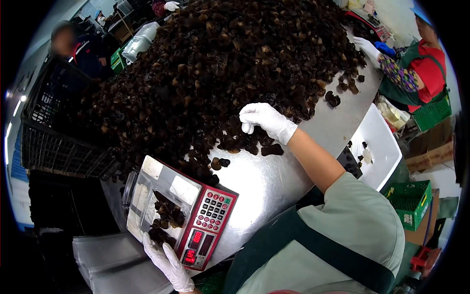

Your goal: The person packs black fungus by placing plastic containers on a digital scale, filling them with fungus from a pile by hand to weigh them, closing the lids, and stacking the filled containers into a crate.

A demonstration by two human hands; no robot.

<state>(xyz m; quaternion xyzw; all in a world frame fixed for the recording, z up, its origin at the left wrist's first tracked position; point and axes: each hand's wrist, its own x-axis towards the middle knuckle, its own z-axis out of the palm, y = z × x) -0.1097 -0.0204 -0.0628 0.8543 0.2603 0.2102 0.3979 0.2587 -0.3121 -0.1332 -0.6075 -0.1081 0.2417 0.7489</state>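
My right hand [268, 121], in a white glove, is over the near edge of a big heap of dark wood ear mushrooms [220, 63]. Its fingers are curled and pressed together; whatever they may hold is hidden. At the lower left, my gloved left hand [169, 264] rests by the near edge of a red digital scale [208, 225], thumb and fingers apart. Several mushroom pieces [169, 213] lie on the scale's pan, close to the left fingertips. The scale's red digits are lit. A few loose mushrooms [271, 149] lie on the metal table [259, 171] below my right hand.
Clear plastic bags [110, 259] are stacked left of my left hand. A black crate [63, 147] borders the heap on the left. A white tub [377, 147] and a green basket [411, 201] are at right. One co-worker [426, 68] reaches toward the heap; another person [88, 54] stands at left.
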